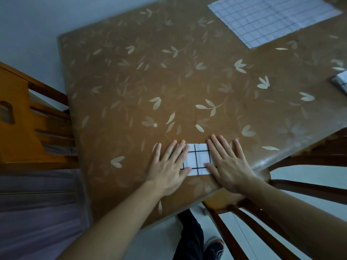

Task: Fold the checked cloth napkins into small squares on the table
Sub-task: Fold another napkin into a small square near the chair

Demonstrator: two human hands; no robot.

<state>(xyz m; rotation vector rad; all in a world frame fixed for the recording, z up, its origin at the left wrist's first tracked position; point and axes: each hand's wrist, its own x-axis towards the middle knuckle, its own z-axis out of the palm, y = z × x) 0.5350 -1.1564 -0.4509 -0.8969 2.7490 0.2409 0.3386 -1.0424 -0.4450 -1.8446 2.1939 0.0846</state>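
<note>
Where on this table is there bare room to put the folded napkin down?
The wide middle of the table is bare, bordered by the unfolded checked napkin at the far right, the folded napkin at the right edge, and the table's left edge. The near edge is crowded: left hand and right hand press flat on the small folded napkin.

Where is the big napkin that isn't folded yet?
The large unfolded white checked cloth napkin lies flat at the far right corner of the brown leaf-patterned table, well beyond both hands.

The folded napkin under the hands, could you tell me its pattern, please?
White with a black grid check, clearest in the head view.
</note>
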